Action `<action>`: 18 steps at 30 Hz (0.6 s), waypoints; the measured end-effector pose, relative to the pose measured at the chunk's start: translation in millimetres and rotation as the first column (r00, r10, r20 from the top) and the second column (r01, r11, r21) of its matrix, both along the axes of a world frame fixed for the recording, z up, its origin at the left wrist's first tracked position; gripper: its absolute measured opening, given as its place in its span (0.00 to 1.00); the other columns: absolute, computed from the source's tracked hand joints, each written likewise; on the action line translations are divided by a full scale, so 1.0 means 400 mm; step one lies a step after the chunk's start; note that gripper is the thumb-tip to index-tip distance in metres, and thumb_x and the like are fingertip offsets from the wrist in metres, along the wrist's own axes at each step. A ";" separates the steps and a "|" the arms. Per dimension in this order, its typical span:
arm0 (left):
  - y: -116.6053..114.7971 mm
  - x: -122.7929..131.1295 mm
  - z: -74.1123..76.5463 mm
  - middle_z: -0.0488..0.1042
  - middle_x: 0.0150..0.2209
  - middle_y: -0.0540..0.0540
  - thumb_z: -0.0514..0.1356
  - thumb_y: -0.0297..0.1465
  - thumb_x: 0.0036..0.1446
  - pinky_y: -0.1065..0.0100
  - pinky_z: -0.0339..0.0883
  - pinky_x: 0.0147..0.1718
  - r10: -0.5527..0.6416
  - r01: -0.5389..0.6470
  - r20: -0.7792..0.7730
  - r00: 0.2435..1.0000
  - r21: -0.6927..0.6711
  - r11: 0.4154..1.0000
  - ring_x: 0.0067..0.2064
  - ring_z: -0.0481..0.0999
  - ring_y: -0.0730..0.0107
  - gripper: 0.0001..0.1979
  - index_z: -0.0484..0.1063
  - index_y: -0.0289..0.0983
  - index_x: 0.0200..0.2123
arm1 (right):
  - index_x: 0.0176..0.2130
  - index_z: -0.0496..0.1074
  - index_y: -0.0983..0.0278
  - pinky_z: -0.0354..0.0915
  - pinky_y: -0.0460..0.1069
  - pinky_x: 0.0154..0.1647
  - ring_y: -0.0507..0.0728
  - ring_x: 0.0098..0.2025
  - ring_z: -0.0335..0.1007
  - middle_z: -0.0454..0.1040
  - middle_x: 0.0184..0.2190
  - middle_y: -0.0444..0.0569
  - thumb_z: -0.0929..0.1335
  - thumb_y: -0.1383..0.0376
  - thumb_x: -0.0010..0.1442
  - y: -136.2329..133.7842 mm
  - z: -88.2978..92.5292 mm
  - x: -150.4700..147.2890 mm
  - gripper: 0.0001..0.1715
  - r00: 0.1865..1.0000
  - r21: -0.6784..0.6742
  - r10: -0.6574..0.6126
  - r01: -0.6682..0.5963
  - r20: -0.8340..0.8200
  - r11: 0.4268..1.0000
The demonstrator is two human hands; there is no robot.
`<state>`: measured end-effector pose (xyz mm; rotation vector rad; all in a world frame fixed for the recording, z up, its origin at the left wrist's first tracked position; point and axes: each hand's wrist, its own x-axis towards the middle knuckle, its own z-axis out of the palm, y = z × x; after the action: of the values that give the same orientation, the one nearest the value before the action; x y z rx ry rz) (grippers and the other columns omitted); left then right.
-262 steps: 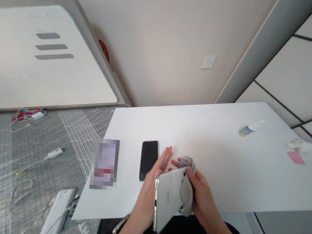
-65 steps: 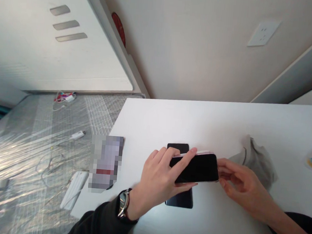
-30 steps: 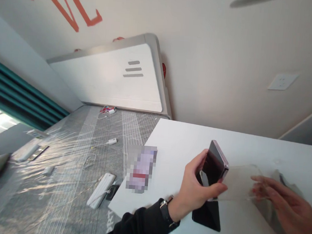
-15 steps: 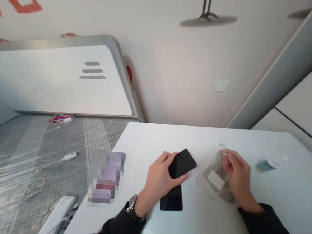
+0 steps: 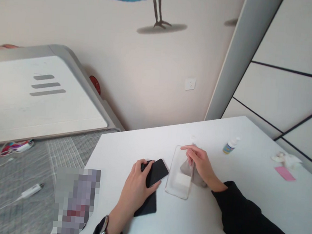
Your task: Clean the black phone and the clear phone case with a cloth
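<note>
My left hand (image 5: 141, 184) is closed around a black smartphone (image 5: 157, 172), with the thumb on its near edge and the fingers at its far side. A second dark, flat, phone-shaped item (image 5: 149, 204) lies partly beneath it on the table. To the right is a clear phone case (image 5: 173, 170), with a white rectangle showing at its lower part. Over the case's upper right edge, my right hand (image 5: 201, 164) has its index finger stretched along the top and the other fingers bent at the side. Something grey (image 5: 199, 180) lies under that hand, partly hidden.
On the white table (image 5: 204, 221) stand a small white-capped bottle (image 5: 231, 145) and, farther right, crumpled white tissue (image 5: 290, 160) beside a pink piece (image 5: 284, 173). A pixelated purple item (image 5: 80, 201) lies at the left edge. A charger cable (image 5: 31, 191) rests on the plastic-covered bed.
The view has turned to the right. My right hand has brought the clear case flatter and closer to the phones. My left hand stays on the smartphone.
</note>
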<state>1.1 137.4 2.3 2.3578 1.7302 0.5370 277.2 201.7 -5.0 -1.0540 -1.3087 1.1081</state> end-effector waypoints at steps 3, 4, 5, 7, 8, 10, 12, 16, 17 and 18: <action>0.022 -0.056 0.005 0.68 0.57 0.39 0.69 0.38 0.61 0.45 0.73 0.57 -0.028 0.028 -0.030 0.999 -0.001 1.000 0.57 0.74 0.49 0.32 0.66 0.40 0.66 | 0.43 0.81 0.63 0.64 0.48 0.24 0.53 0.21 0.66 0.68 0.21 0.41 0.66 0.52 0.67 -0.006 -0.006 -0.012 0.21 0.995 -0.019 0.068 -0.067 0.068 0.998; 0.028 -0.070 0.009 0.68 0.57 0.39 0.69 0.40 0.61 0.44 0.72 0.58 -0.032 0.032 -0.039 0.999 0.000 0.999 0.56 0.74 0.48 0.32 0.66 0.41 0.66 | 0.43 0.81 0.63 0.65 0.48 0.25 0.53 0.22 0.68 0.69 0.21 0.41 0.65 0.52 0.67 -0.010 -0.007 -0.017 0.21 0.992 -0.021 0.086 -0.084 0.094 0.996; 0.030 -0.080 0.014 0.69 0.58 0.39 0.69 0.42 0.61 0.43 0.71 0.58 -0.033 0.034 -0.045 0.998 0.003 0.999 0.57 0.74 0.47 0.32 0.66 0.41 0.66 | 0.44 0.81 0.62 0.66 0.49 0.26 0.53 0.22 0.69 0.71 0.21 0.42 0.65 0.52 0.68 -0.014 -0.007 -0.021 0.21 0.987 -0.021 0.099 -0.097 0.125 0.995; 0.019 -0.085 0.027 0.67 0.61 0.37 0.67 0.45 0.63 0.41 0.70 0.60 -0.027 0.027 -0.043 0.999 0.019 0.999 0.60 0.72 0.45 0.34 0.63 0.41 0.68 | 0.44 0.81 0.60 0.68 0.50 0.28 0.55 0.24 0.72 0.74 0.23 0.43 0.68 0.51 0.67 -0.020 0.001 -0.020 0.19 0.974 -0.006 0.099 -0.100 0.203 0.995; 0.006 -0.079 0.033 0.66 0.63 0.37 0.65 0.46 0.65 0.42 0.69 0.61 -0.024 0.025 -0.036 0.999 0.032 0.999 0.61 0.71 0.45 0.34 0.61 0.41 0.69 | 0.44 0.81 0.59 0.69 0.51 0.31 0.56 0.26 0.74 0.77 0.25 0.44 0.71 0.51 0.64 -0.020 0.009 -0.012 0.17 0.965 0.013 0.078 -0.084 0.249 0.996; -0.038 -0.053 0.043 0.64 0.65 0.36 0.60 0.46 0.69 0.44 0.70 0.61 -0.029 0.030 -0.022 0.999 0.064 0.997 0.63 0.70 0.47 0.34 0.56 0.43 0.72 | 0.43 0.81 0.57 0.71 0.54 0.41 0.60 0.37 0.77 0.82 0.35 0.47 0.76 0.52 0.57 -0.012 0.030 0.025 0.16 0.942 0.073 -0.011 -0.014 0.335 0.997; -0.093 -0.015 0.048 0.64 0.66 0.37 0.58 0.46 0.71 0.46 0.73 0.59 -0.052 0.055 -0.030 0.998 0.102 0.993 0.64 0.71 0.48 0.33 0.53 0.45 0.73 | 0.43 0.80 0.57 0.69 0.56 0.51 0.63 0.48 0.76 0.82 0.45 0.51 0.75 0.51 0.59 0.004 0.052 0.082 0.16 0.910 0.140 -0.132 0.083 0.392 0.987; -0.180 0.067 0.042 0.66 0.68 0.35 0.60 0.45 0.69 0.47 0.76 0.57 -0.197 0.212 -0.113 0.974 0.133 0.968 0.65 0.72 0.47 0.34 0.56 0.44 0.73 | 0.40 0.79 0.60 0.68 0.55 0.45 0.62 0.43 0.75 0.81 0.42 0.53 0.69 0.51 0.66 0.021 0.059 0.193 0.17 0.840 0.172 -0.245 0.183 0.484 0.968; -0.190 0.082 0.035 0.65 0.69 0.35 0.61 0.46 0.68 0.45 0.75 0.58 -0.260 0.281 -0.160 0.952 0.131 0.951 0.66 0.71 0.45 0.35 0.56 0.45 0.73 | 0.39 0.79 0.60 0.67 0.54 0.42 0.61 0.39 0.73 0.80 0.38 0.51 0.70 0.51 0.65 0.019 0.052 0.209 0.16 0.828 0.156 -0.233 0.178 0.510 0.972; -0.196 0.094 0.027 0.65 0.70 0.36 0.63 0.47 0.66 0.44 0.75 0.58 -0.313 0.344 -0.209 0.926 0.129 0.930 0.67 0.70 0.43 0.37 0.57 0.45 0.73 | 0.38 0.79 0.59 0.66 0.53 0.39 0.59 0.35 0.72 0.79 0.35 0.50 0.71 0.51 0.63 0.015 0.042 0.220 0.15 0.818 0.137 -0.216 0.169 0.533 0.976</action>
<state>38.8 59.0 13.1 2.8187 1.3481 0.4284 365.2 207.6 11.7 -1.4719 -1.6299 0.6027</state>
